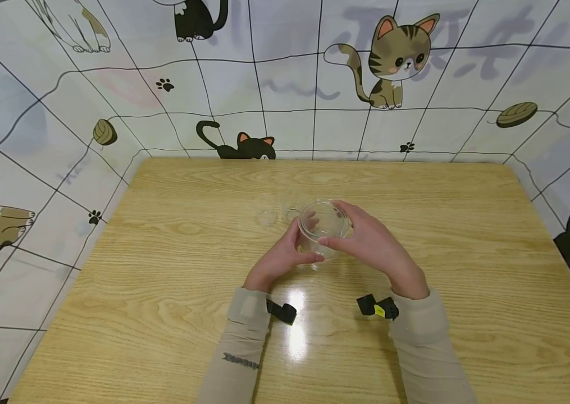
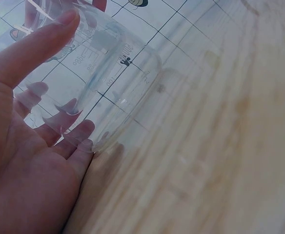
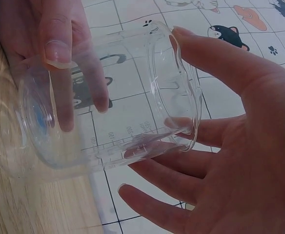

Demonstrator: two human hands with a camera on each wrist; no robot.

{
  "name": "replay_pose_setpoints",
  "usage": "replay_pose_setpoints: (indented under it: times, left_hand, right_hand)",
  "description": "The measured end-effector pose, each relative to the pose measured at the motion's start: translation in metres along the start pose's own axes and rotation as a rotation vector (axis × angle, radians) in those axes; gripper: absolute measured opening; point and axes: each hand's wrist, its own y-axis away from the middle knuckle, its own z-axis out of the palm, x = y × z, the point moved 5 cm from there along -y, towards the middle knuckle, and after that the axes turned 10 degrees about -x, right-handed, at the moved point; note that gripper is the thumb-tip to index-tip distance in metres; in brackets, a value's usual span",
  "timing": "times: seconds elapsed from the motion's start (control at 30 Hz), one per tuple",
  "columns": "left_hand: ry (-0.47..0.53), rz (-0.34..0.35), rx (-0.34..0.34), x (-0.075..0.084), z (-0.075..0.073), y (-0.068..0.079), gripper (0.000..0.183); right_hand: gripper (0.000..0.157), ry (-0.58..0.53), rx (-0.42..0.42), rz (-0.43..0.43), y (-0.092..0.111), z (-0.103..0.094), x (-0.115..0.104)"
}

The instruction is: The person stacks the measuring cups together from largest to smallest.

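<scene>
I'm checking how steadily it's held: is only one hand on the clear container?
No, the head view shows the left hand and the right hand both holding the clear container.

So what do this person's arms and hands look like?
The left hand and right hand are gloveless. The left sleeve and right sleeve are beige; the left bears an unreadable dark marking. A black band shows at each sleeve's end, the right one with a yellow patch.
</scene>
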Motion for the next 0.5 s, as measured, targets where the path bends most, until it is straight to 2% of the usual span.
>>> replay_pose_setpoints:
  times: [0.5]
  left_hand:
    - [-0.007,-0.004,-0.002,0.0000,-0.0003,0.0005,0.094]
  right_hand:
    - [0.093,0.000,0.003,-0.007,-0.0003,0.0004,0.0011]
